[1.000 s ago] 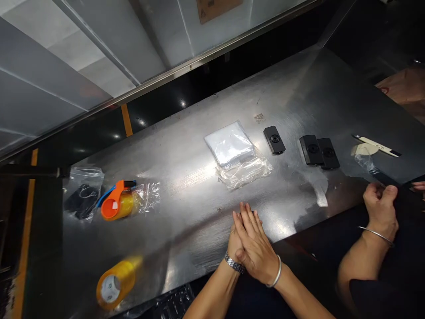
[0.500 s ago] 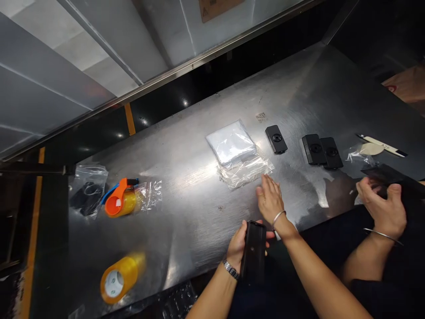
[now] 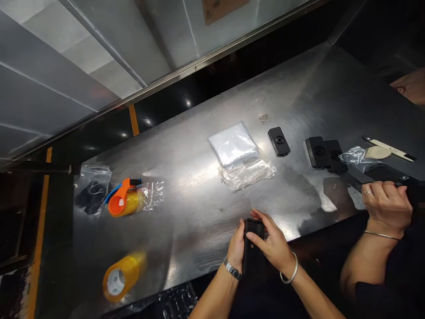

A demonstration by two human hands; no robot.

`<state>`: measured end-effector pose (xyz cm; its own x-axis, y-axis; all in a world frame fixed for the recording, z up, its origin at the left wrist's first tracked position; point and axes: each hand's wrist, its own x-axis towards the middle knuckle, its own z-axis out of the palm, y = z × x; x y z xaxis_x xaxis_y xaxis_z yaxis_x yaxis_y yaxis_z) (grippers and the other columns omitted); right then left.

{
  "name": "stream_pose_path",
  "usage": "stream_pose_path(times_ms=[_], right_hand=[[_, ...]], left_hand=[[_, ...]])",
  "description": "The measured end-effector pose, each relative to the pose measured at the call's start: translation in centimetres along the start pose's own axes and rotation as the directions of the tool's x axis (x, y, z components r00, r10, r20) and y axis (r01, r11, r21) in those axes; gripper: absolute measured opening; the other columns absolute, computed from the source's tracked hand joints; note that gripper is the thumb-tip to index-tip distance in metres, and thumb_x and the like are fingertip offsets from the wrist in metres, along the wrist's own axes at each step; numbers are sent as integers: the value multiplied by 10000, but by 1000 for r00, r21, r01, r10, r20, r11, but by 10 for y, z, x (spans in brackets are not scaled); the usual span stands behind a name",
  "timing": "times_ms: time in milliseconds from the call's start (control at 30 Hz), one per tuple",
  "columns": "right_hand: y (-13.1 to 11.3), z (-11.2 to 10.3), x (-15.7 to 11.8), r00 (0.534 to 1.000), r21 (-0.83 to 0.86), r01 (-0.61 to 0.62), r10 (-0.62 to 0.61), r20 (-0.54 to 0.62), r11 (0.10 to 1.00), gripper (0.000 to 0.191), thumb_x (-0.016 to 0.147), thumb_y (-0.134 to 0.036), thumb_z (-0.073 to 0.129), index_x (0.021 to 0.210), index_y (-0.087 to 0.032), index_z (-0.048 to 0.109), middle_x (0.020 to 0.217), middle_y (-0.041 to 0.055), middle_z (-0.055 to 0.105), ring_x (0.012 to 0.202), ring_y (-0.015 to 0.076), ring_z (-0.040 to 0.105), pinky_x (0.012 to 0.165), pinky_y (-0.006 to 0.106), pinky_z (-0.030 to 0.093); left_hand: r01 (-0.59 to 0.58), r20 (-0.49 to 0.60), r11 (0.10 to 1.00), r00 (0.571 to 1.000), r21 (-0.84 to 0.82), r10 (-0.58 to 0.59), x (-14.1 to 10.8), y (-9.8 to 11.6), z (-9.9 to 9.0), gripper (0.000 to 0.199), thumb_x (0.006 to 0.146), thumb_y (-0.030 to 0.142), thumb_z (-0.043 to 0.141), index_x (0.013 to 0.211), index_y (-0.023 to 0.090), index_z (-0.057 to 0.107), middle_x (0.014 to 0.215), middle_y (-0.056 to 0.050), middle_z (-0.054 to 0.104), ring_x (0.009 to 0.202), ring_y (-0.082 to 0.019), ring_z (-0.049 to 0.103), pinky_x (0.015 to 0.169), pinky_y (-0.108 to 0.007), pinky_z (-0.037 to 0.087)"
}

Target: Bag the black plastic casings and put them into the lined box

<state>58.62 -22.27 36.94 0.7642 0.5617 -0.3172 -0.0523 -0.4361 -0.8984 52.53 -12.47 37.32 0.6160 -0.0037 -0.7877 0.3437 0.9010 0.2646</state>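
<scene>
Black case [image 3: 255,226] in the left hand [image 3: 236,248], sitting at that hand's three o'clock, thumb along its edge! Right hand [image 3: 272,243] grips from the case's three o'clock, thumb across its face, fingertips near twelve!

L hand [image 3: 235,249]: cupped, thumb [image 3: 241,226] fwd | R hand [image 3: 275,247]: thumb ext. twd L, fingers [image 3: 266,219] bent

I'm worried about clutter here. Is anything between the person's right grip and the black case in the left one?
Nothing visible. The right grip partly covers the hollow face of the black case, while the left grip holds its side. The plastic bags lie beyond, apart from these.
</scene>
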Motion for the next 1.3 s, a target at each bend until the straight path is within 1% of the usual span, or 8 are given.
stream_pose_path(times_ms=[67,167,333,433,533,667,933,1300], right_hand=[[-5,-3,2,1000,26,16,-16,-6,1000,414,761,-392,594,1129,-205,559,1077,85,612,974,209,587,813,336,504],[-11,-10,6,1000,97,16,-14,-22,995,259,804,-394,540,926,-209,673,961,66,657,912,202,612,818,324,494],[-19,-16,5,951,313,-278,307,-46,908,511,835,-550,371,763,-156,689,727,96,686,709,226,651,578,313,537],[-22,-20,2,947,454,-271,320,-34,849,528,852,-552,331,863,-151,675,815,106,699,765,215,654,693,337,538],[-24,-24,-5,971,503,-196,238,-19,842,466,886,-487,314,1019,-165,625,977,112,680,921,217,626,850,390,490],[-29,-30,-17,992,373,-114,125,-6,921,366,882,-415,388,1052,-184,616,1049,104,655,988,222,598,882,394,483],[-51,-34,-26,998,79,63,-65,18,995,260,853,-309,471,1064,-240,607,1136,69,605,1072,211,543,934,368,447],[-76,-34,-33,996,62,14,-8,-94,998,303,781,-381,552,1031,-210,579,994,78,649,906,209,614,804,285,513]], left_hand=[[-96,-85,988,991,125,107,-6,1,6,518,754,576,472,865,106,659,663,-58,664,664,-184,624,684,-290,471],[-138,-74,966,985,219,158,-12,1,11,532,739,599,466,777,107,664,592,-54,650,637,-212,635,667,-330,486],[-72,77,955,996,286,51,-14,-3,9,658,792,620,322,860,72,682,594,-110,664,475,-184,609,473,-283,458],[-194,168,945,974,265,153,-18,-4,6,640,749,624,417,1053,104,630,830,-143,693,602,-200,636,534,-293,478],[-356,262,899,920,255,290,-22,1,4,613,649,569,601,1107,162,609,1040,-134,651,865,-263,617,779,-373,469],[-431,333,874,877,225,346,-26,8,2,535,622,491,672,1069,199,637,1091,-104,635,1074,-302,523,976,-417,332],[-373,357,917,883,143,303,-28,11,-5,542,566,443,736,1033,186,639,1080,-109,643,1043,-289,549,943,-405,362],[-275,349,956,891,-97,292,-49,24,31,351,700,514,594,766,175,526,782,-84,682,828,-242,633,802,-396,451]])
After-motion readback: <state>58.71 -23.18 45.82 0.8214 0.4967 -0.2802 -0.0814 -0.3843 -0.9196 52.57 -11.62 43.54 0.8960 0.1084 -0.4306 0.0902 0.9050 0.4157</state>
